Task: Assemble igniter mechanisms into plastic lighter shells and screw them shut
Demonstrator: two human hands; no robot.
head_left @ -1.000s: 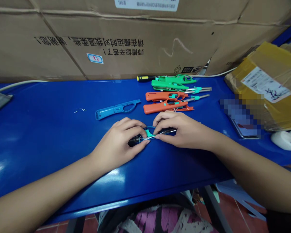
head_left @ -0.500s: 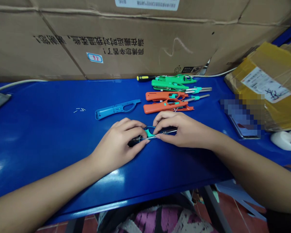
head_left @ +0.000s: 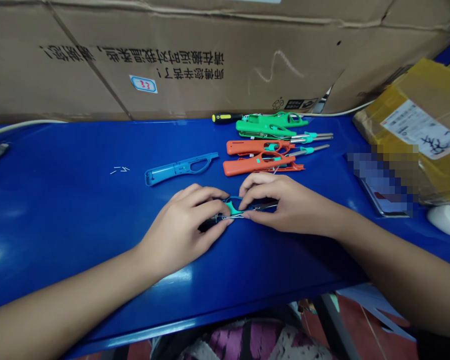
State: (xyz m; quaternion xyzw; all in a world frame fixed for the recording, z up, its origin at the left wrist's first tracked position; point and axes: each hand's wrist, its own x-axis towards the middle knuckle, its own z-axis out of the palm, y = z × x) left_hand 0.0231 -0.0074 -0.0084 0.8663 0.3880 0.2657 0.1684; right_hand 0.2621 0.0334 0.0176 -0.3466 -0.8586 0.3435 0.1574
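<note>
Between my hands lies an opened blue long-nosed lighter [head_left: 233, 199], with a teal trigger [head_left: 233, 208], thin wires and a metal tube [head_left: 266, 205] showing. My left hand [head_left: 189, 220] has its fingers closed round the handle end, hiding most of it. My right hand [head_left: 281, 202] pinches the lighter by the trigger loop and the wires, its palm over the tube. Beyond my left hand rests a separate blue half shell [head_left: 182, 168], inner side up.
Orange lighters [head_left: 260, 165] and green lighters [head_left: 272, 125] lie beyond my right hand, near a yellow-black screwdriver [head_left: 227, 118]. Small white pins [head_left: 120, 170] are at left. A phone [head_left: 384, 187], a taped parcel [head_left: 420, 130] and a white object [head_left: 448, 220] sit right. A large carton [head_left: 172, 95] stands behind.
The camera view has shifted slightly. Both hands keep their hold on the blue lighter, and the wire by my right fingertips looks a little shifted.
</note>
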